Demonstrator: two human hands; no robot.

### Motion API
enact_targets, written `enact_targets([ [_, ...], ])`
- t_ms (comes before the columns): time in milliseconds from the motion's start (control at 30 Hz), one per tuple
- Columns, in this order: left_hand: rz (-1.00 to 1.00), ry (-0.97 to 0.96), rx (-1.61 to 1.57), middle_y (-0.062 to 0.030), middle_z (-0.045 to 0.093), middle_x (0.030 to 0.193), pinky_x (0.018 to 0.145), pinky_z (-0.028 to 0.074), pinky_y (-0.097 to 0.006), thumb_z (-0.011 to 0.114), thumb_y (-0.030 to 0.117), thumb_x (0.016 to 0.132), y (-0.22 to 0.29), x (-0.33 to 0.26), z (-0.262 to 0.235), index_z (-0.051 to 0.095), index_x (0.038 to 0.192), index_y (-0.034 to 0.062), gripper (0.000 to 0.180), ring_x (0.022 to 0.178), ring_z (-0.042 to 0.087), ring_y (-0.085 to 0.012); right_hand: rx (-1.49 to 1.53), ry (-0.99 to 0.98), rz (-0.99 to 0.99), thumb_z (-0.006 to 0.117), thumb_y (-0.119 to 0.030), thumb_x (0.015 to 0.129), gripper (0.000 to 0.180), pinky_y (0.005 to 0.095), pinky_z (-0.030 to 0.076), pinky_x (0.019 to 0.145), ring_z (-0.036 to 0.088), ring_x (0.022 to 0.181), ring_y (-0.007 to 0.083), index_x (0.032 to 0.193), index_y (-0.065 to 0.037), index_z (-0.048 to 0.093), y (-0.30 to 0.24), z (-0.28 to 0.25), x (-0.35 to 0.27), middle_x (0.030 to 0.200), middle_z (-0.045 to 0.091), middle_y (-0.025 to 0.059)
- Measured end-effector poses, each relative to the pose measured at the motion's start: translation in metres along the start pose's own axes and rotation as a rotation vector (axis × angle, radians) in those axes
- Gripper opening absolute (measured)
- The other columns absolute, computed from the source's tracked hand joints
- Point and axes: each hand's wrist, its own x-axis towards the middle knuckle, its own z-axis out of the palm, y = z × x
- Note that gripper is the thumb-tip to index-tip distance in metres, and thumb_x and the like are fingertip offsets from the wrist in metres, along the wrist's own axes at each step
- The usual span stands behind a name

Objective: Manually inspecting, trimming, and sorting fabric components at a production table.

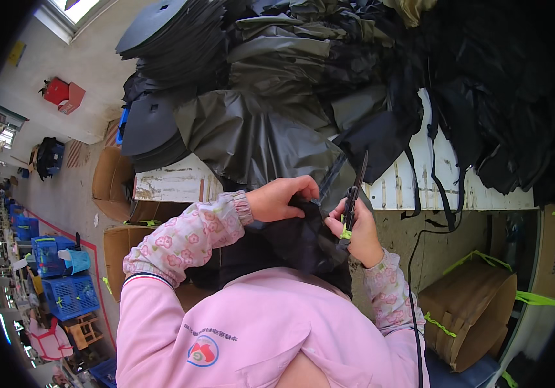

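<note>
My left hand pinches a bunch of black fabric that lies gathered against my chest. My right hand is closed around the handles of black scissors, whose blades point up and away just beside the left hand's fingertips. The fabric runs up from my lap to a larger grey-black sheet spread on the worn white table. Pink flowered sleeves cover both forearms.
Stacks of round black cut pieces and heaps of dark fabric cover the table. Cardboard boxes tied with green straps stand at the right, more boxes at the left. Blue crates sit on the floor far left.
</note>
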Motion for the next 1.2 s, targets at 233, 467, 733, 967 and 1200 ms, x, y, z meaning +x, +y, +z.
enact_targets([
  [233,-0.107,-0.141,-0.195,-0.0001,0.063,0.091,0.079,0.046,-0.025,0.074,0.006,0.081,-0.01,0.007,0.007,0.061,0.102,0.001,0.025,0.086,0.055,-0.0078,0.135,-0.174,0.267,0.076,-0.007,0.081,0.028,0.0226,0.048,0.062,0.057,0.067,0.0066,0.096,-0.004,0.053,-0.013,-0.018,0.01,0.081,0.06,0.0002],
  [467,-0.255,-0.008,-0.371,0.0015,0.064,0.08,0.07,0.045,-0.023,0.075,0.012,0.082,-0.018,0.011,0.01,0.063,0.091,0.0017,0.018,0.074,0.054,-0.0053,-0.955,-0.048,-0.189,0.085,-0.041,0.064,0.054,0.0393,0.042,0.059,0.057,0.061,0.0309,0.086,-0.004,0.053,-0.053,-0.053,-0.001,0.073,0.06,0.0122],
  [733,-0.23,-0.017,-0.378,0.0018,0.064,0.079,0.069,0.045,-0.022,0.074,0.01,0.082,-0.017,0.014,0.013,0.064,0.093,0.002,0.017,0.074,0.054,-0.005,-1.315,-0.118,-0.369,0.082,-0.05,0.061,0.058,0.0411,0.037,0.068,0.054,0.074,0.0295,0.086,-0.006,0.053,-0.061,-0.074,-0.008,0.075,0.054,0.0086],
  [967,-0.249,-0.05,-0.323,0.0015,0.063,0.076,0.067,0.044,-0.023,0.076,0.012,0.079,-0.015,0.013,0.016,0.065,0.093,0.0017,0.02,0.071,0.054,-0.0056,-1.271,-0.199,-0.346,0.081,-0.048,0.062,0.053,0.0411,0.038,0.067,0.057,0.076,0.0284,0.086,-0.007,0.057,-0.062,-0.071,-0.002,0.076,0.058,0.0072],
  [1200,-0.257,-0.065,-0.251,-0.0004,0.064,0.075,0.068,0.045,-0.025,0.076,0.013,0.078,-0.008,0.012,0.016,0.065,0.093,0.001,0.021,0.071,0.055,-0.007,-1.234,-0.202,-0.379,0.081,-0.047,0.062,0.052,0.0408,0.039,0.067,0.058,0.076,0.0284,0.085,-0.007,0.058,-0.062,-0.068,0.0,0.076,0.059,0.0072],
])
